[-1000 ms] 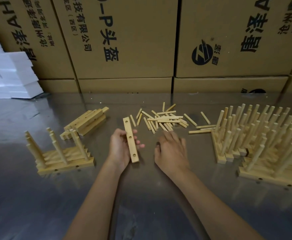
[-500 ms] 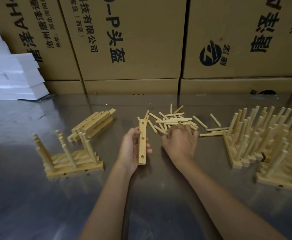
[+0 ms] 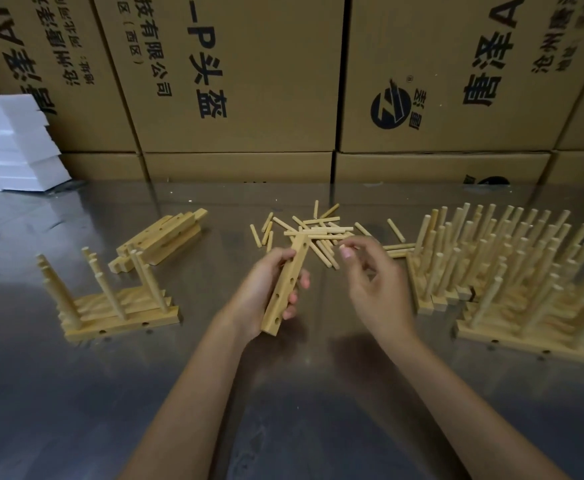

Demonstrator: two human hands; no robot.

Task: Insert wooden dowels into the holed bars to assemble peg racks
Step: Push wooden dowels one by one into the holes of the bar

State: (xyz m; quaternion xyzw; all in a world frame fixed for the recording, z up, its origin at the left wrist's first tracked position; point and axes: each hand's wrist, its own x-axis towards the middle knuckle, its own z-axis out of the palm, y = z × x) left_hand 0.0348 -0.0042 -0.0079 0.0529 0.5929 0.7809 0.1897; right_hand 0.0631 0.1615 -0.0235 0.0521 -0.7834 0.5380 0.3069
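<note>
My left hand (image 3: 261, 292) grips a pale wooden holed bar (image 3: 285, 289), tilted with its row of holes facing me, just above the steel table (image 3: 76, 393). My right hand (image 3: 377, 289) hovers to the right of the bar's top end. Its thumb and forefinger pinch together on what looks like a small dowel, mostly hidden by the fingers. A loose pile of dowels (image 3: 318, 233) lies right behind both hands. A stack of empty holed bars (image 3: 162, 239) lies at the back left.
A small group of finished peg racks (image 3: 117, 306) stands at the left, and a large cluster of finished racks (image 3: 491, 268) fills the right. Cardboard boxes (image 3: 249, 81) wall off the back, with white foam blocks (image 3: 10, 143) at the far left.
My right hand went forward into the dowel pile, then lifted back with fingers pinched. My left hand raised the bar off the table and tilted it.
</note>
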